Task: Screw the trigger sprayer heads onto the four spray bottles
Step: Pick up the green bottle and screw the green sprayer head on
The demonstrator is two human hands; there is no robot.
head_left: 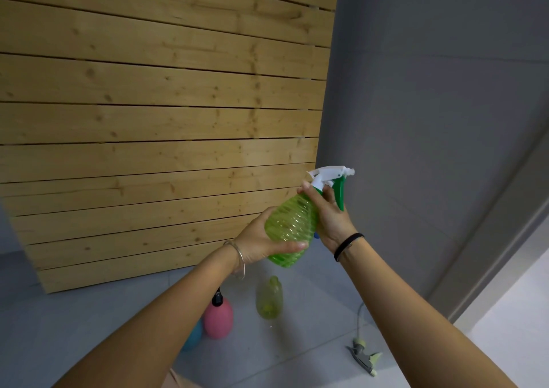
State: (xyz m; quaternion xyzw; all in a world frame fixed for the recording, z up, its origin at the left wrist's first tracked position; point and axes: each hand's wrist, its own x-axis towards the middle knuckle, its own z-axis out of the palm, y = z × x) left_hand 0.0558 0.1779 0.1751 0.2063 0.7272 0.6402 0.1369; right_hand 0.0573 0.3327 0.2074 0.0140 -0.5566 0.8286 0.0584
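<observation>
I hold a ribbed green spray bottle (289, 224) tilted in the air. My left hand (261, 240) wraps its lower body. My right hand (329, 212) grips the neck, just under the white and green trigger sprayer head (331, 178) that sits on top. Below on the grey floor stand a pale yellow bottle (269, 298) with no head, a pink bottle (218, 318) with a black top, and a blue bottle (193, 335) mostly hidden behind my left arm. A loose grey and pale green sprayer head (364, 355) with its tube lies on the floor to the right.
A wall of horizontal wooden planks (148, 120) fills the left and centre. A grey wall (430, 105) rises on the right, with a paler floor strip (511, 313) beyond its lower edge.
</observation>
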